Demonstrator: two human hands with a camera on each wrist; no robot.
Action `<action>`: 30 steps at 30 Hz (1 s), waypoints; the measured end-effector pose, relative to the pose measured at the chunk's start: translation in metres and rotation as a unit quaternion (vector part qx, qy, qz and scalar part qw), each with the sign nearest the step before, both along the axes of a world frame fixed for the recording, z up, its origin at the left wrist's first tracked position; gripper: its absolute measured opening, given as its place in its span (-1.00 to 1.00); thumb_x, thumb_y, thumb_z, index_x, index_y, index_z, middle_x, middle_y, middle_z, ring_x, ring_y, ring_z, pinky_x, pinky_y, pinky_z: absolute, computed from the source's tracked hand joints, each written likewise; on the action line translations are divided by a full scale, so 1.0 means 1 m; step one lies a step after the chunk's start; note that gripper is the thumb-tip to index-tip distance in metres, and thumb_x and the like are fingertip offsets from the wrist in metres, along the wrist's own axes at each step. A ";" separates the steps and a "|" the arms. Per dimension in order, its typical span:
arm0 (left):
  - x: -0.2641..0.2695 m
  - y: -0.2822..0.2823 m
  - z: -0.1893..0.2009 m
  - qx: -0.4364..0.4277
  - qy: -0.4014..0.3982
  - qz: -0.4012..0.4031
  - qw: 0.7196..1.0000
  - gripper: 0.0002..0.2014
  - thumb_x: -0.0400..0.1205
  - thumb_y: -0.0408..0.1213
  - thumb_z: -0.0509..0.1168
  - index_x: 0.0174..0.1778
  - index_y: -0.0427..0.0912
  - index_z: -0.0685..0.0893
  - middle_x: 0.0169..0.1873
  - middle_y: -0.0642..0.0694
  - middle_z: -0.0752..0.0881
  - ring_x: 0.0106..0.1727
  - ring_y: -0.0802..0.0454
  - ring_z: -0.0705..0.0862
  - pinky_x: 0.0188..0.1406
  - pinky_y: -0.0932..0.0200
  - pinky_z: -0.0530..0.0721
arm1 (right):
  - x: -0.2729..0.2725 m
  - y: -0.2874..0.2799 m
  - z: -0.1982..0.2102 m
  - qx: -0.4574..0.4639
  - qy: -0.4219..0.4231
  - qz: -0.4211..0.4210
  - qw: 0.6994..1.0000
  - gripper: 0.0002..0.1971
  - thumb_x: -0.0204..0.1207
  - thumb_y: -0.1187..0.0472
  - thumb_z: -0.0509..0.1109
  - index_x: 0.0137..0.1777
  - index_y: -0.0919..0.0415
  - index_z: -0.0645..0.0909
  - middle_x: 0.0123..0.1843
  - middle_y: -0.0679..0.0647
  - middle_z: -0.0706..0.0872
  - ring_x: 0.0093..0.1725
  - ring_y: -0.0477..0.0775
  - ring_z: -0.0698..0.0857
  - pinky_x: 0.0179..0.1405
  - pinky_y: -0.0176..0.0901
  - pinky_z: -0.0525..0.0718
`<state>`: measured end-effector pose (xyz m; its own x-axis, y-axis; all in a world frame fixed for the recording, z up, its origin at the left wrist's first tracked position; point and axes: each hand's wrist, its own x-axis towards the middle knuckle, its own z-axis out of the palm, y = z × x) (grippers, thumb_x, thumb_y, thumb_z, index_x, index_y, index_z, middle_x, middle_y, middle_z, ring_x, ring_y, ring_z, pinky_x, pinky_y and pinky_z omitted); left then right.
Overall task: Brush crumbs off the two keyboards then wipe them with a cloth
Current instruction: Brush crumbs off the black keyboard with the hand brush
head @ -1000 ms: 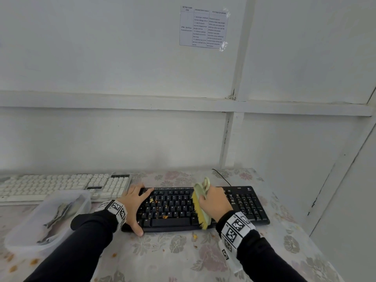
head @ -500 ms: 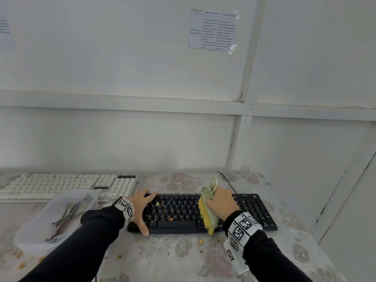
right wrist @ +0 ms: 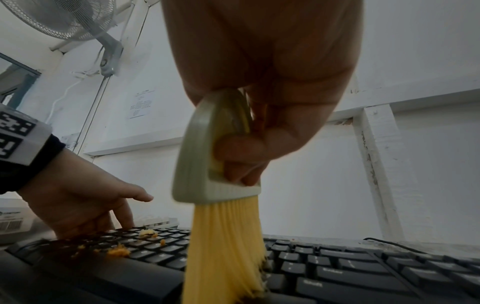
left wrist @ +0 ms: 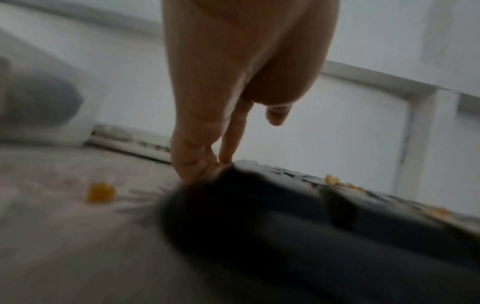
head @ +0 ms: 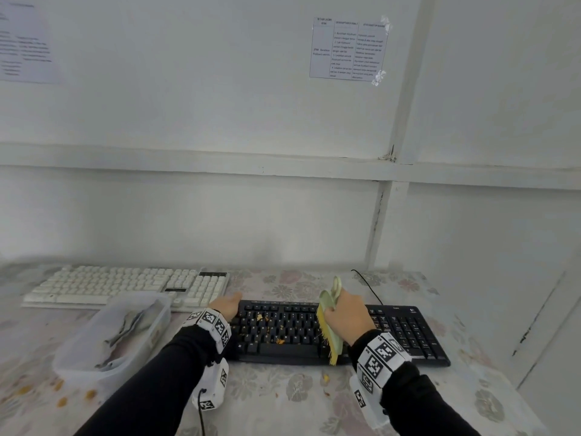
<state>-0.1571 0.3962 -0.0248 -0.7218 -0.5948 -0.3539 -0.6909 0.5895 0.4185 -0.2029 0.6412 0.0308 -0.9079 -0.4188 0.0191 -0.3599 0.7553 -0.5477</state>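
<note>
A black keyboard (head: 405, 332) lies on the flowered table in front of me, with orange crumbs (head: 261, 317) on its left keys. My right hand (head: 347, 316) grips a pale green brush (head: 330, 322) with yellow bristles (right wrist: 223, 246) that touch the keys near the middle. My left hand (head: 226, 305) rests on the keyboard's left end with straight fingers (left wrist: 192, 144). A white keyboard (head: 125, 286) lies at the back left. In the right wrist view the crumbs (right wrist: 118, 252) sit left of the bristles on the black keyboard (right wrist: 363, 267).
A clear plastic tub (head: 81, 350) holding a grey cloth (head: 129, 325) stands left of the black keyboard. Loose crumbs (head: 63, 401) lie on the tablecloth at the front left. The wall is close behind the table, and a black cable (head: 367, 284) runs back from the keyboard.
The brush has stayed near the middle of the black keyboard. My left hand has slid toward the keyboard's back left corner, and the thumb that lay at the front edge is hidden behind the wrist band.
</note>
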 end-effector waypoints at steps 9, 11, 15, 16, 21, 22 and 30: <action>-0.011 -0.024 -0.014 0.141 0.089 0.077 0.983 -0.54 0.75 -0.18 0.00 0.44 -0.44 0.44 0.41 -0.38 0.50 0.44 -0.29 0.47 0.44 -0.03 0.45 | 0.007 -0.006 0.000 -0.008 -0.002 -0.008 1.000 -0.94 0.63 0.16 0.13 -0.03 0.13 0.35 -0.39 -0.01 0.45 -0.49 -0.12 0.43 -0.45 -0.32 0.53; -0.007 -0.016 -0.005 0.126 0.082 0.096 0.984 -0.60 0.76 -0.30 0.00 0.46 -0.44 0.41 0.41 -0.36 0.50 0.45 -0.24 0.47 0.40 0.08 0.42 | 0.011 -0.008 0.002 0.005 0.001 -0.006 1.000 -0.83 0.63 0.18 0.13 0.15 0.16 0.44 -0.38 -0.02 0.42 -0.42 -0.05 0.50 -0.38 -0.24 0.55; -0.002 -0.012 -0.005 0.091 0.103 0.086 0.987 -0.62 0.74 -0.45 0.00 0.51 -0.39 0.33 0.46 -0.29 0.45 0.48 -0.15 0.44 0.46 0.18 0.29 | 0.012 -0.008 0.014 0.001 0.019 -0.040 0.999 -0.82 0.64 0.14 0.15 0.01 0.25 0.48 -0.26 0.07 0.54 -0.23 0.09 0.58 -0.17 -0.11 0.64; -0.003 -0.013 -0.004 0.074 0.105 0.088 0.988 -0.62 0.74 -0.46 -0.01 0.51 -0.38 0.32 0.47 -0.28 0.44 0.49 -0.14 0.44 0.45 0.18 0.30 | 0.009 -0.009 0.018 -0.011 0.027 -0.055 0.998 -0.80 0.64 0.12 0.17 -0.02 0.27 0.50 -0.21 0.12 0.58 -0.24 0.10 0.60 -0.16 -0.11 0.66; -0.006 -0.013 -0.003 0.084 0.183 0.125 0.971 -0.59 0.74 -0.47 -0.03 0.54 -0.37 0.24 0.45 -0.30 0.45 0.46 -0.16 0.46 0.38 0.15 0.40 | 0.012 -0.024 0.019 -0.042 0.021 -0.036 0.998 -0.68 0.64 0.06 0.21 0.03 0.36 0.57 -0.24 0.12 0.65 -0.24 0.11 0.68 -0.22 -0.14 0.69; -0.008 -0.013 -0.006 0.093 0.182 0.125 0.971 -0.61 0.75 -0.43 -0.04 0.52 -0.41 0.28 0.44 -0.33 0.46 0.45 -0.20 0.46 0.38 0.11 0.39 | 0.015 -0.026 0.016 -0.043 0.018 -0.028 0.999 -0.70 0.64 0.07 0.20 -0.02 0.34 0.56 -0.33 0.05 0.58 -0.32 0.05 0.64 -0.31 -0.19 0.66; -0.008 -0.012 -0.004 0.100 0.191 0.130 0.968 -0.62 0.72 -0.48 0.03 0.48 -0.43 0.33 0.41 -0.31 0.48 0.43 -0.16 0.49 0.38 0.14 0.41 | 0.054 -0.012 -0.002 0.023 0.006 -0.012 1.000 -0.56 0.62 0.20 0.17 -0.40 -0.08 0.04 -0.46 -0.07 0.38 -0.58 -0.21 0.34 -0.76 -0.43 0.35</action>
